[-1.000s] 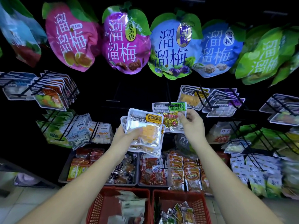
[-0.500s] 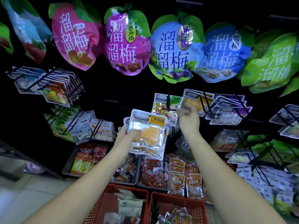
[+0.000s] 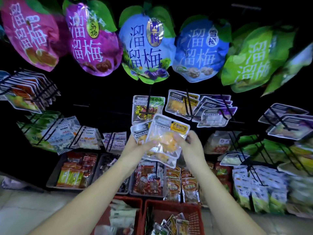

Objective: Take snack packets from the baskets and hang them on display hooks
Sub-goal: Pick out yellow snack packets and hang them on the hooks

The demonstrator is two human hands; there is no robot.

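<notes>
Together, left hand [image 3: 134, 147] and right hand [image 3: 192, 145] tight around slick, flat clear-plastic packets [image 3: 166, 131], apparently a fanned stack.

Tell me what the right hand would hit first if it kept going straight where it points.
The right hand grips the mango packet; beyond that, probably the hanging green-label candy packet, though depth is unclear.

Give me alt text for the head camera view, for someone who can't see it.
A left hand and right hand grip a small stack of clear packets of yellow candy in front of display hooks hung with snack packets. Big colourful bags hang above; two red baskets of packets sit below.
</notes>
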